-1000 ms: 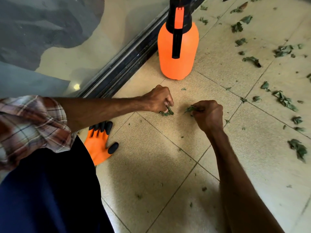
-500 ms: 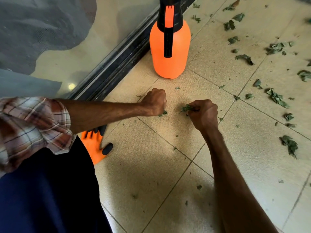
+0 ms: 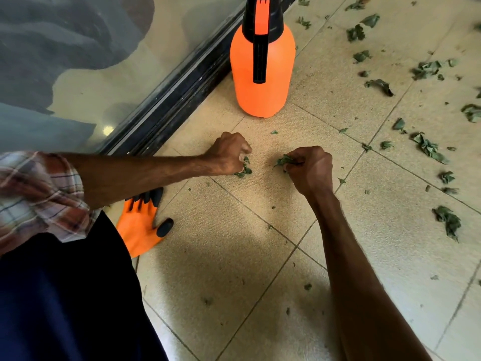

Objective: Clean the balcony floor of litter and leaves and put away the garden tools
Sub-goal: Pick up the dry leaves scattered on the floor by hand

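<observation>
My left hand [image 3: 229, 153] is curled low over the beige tiled floor [image 3: 234, 256] and grips a small clump of green leaves [image 3: 245, 169] that pokes out under its fingers. A short way to the right, my right hand [image 3: 311, 169] is curled around another clump of leaves [image 3: 284, 160] that sticks out on its left side. More dried leaves lie scattered over the tiles at the right, such as a long leaf [image 3: 429, 148] and a bigger leaf [image 3: 449, 221]. An orange spray bottle [image 3: 263, 71] with a black top stands upright just beyond my hands.
An orange garden glove [image 3: 139, 225] with black fingertips lies flat on the floor beside my dark-clad leg [image 3: 65, 295]. A black sliding-door track [image 3: 171, 92] and glass pane run diagonally along the left. Small leaf crumbs dot the near tiles.
Both hands have stayed close together over the same tile, curled on leaves. The view has shifted slightly, and the left hand's leaf clump shows again under its fingers.
</observation>
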